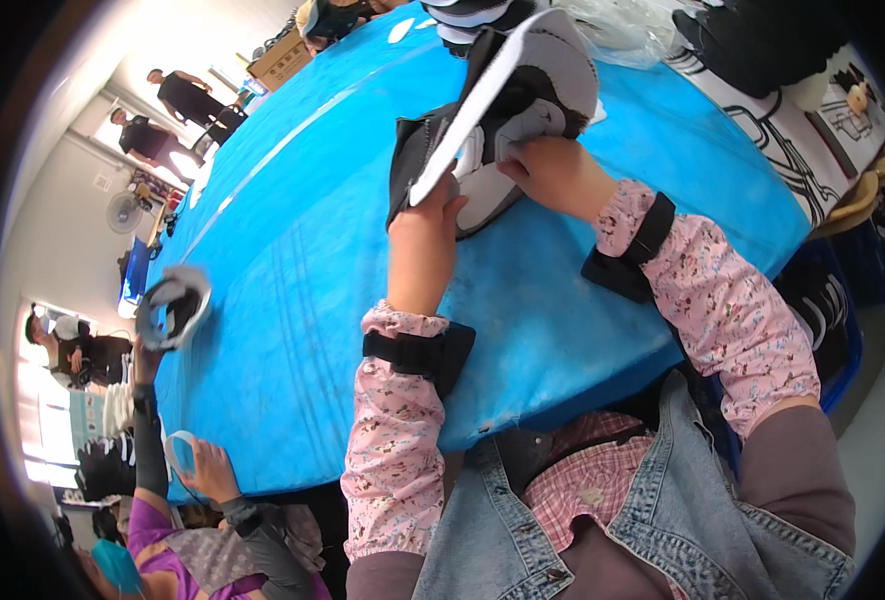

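Observation:
Over the blue-covered table, I hold a black, white and grey shoe upper (563, 75) up with both hands. My left hand (425, 235) is closed on its lower end, the thumb against the long white edge. On the right, my right hand (558, 175) has its fingers bent in against the grey inner part. Its fingertips are partly hidden by the upper. A black flap of material (413, 160) hangs out on the left side of the piece. Both my wrists carry black straps over pink patterned sleeves.
A stack of similar uppers (463, 12) stands at the table's far side, with clear plastic (618, 30) beside it. At left, a co-worker holds a blurred white-and-black upper (175, 308) above the blue table cover (293, 400). A blue crate (848, 350) with shoe parts is low at right.

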Demonstrator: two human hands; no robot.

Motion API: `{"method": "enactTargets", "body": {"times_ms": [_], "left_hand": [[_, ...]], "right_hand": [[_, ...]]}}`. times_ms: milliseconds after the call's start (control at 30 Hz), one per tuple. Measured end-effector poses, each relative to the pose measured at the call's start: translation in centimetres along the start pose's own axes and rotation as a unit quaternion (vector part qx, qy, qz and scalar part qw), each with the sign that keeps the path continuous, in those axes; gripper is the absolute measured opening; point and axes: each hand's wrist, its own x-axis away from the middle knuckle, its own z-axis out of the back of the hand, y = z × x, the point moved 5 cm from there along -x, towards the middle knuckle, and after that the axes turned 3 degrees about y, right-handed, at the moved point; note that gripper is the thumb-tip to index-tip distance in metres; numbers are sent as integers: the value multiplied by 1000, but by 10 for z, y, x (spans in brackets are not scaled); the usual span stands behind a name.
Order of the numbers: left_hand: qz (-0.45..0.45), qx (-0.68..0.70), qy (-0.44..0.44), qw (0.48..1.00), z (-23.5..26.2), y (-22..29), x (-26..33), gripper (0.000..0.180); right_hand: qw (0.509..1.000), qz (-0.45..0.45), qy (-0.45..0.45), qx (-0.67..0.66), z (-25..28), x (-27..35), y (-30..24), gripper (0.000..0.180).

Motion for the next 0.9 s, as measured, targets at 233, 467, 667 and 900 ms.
{"method": "enactTargets", "body": {"times_ms": [233, 467, 667, 900], "left_hand": [[-9, -31, -25, 999, -4, 5, -1, 35], [-17, -23, -28, 999, -1, 5, 1, 34], [-10, -31, -33, 999, -1, 5, 0, 34], [8, -37, -46, 998, -1, 12, -6, 34]], "right_hand": [[999, -21, -23, 17, -12, 9, 14, 26], [997, 0, -78, -9, -22, 13, 17, 22], [994, 44, -85, 44, -25, 15, 10, 19], [985, 60, -67, 149, -21, 9, 6, 23]]}}
